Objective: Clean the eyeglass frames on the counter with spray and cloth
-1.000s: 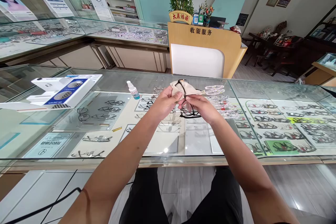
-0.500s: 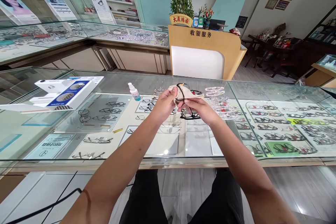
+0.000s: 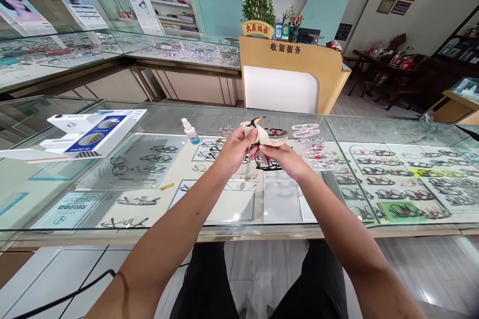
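My left hand [image 3: 235, 150] is closed on a cream cleaning cloth [image 3: 270, 138], its thumb pressing the folds. Wrapped partly in that cloth is a pair of eyeglasses [image 3: 257, 120]; a dark temple with a yellowish tip pokes out at the top, while most of the frame is hidden. My right hand [image 3: 286, 158] pinches the cloth's lower right side. Just below the fingers shows a black frame [image 3: 264, 162]; whether it is held or lies in the case under the glass, I cannot tell. Both hands are above the glass counter [image 3: 220, 227].
To the left of my hands stands a white spray bottle [image 3: 190, 132] with blue liquid. An opened white and blue box [image 3: 95, 134] lies farther left. Rows of eyeglass frames [image 3: 389, 194] fill the display under the glass. Across the aisle is a wooden cashier desk [image 3: 337, 72].
The cloth has been folded over more of the eyeglasses and spreads to the right. The dark temple now points up to the right, and my right fingers have slipped under the cloth.
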The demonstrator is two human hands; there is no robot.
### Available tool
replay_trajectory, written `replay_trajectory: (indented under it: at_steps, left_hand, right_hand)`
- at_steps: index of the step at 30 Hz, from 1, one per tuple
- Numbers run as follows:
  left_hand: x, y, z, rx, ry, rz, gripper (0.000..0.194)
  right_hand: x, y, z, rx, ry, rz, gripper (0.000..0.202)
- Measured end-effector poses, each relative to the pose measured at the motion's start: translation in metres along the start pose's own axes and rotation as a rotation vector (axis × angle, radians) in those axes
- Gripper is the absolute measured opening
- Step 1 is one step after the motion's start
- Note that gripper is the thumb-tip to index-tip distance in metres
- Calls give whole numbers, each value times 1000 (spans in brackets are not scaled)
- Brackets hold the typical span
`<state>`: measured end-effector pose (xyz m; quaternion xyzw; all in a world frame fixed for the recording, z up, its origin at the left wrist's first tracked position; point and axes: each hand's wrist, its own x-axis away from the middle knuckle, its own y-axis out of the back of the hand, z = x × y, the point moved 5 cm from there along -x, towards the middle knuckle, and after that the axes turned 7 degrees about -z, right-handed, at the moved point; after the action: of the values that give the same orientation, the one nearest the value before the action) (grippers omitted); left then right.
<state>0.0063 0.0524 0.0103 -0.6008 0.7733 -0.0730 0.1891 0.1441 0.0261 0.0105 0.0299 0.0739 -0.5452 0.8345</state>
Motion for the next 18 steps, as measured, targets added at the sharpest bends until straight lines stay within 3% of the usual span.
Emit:
replay_trajectory:
  at_steps: [7, 13, 18]
  left_hand:
    - [-3, 3, 2, 3, 24, 1, 66]
    - [1, -5, -5, 77, 25, 74, 53]
    - [2, -1, -2, -14, -14, -6, 58]
  right_hand:
    - [0, -1, 1, 20, -20, 3, 44]
    - [-2, 12, 0, -101, -59, -41, 45]
    - [0, 4, -3, -64, -42, -7, 42]
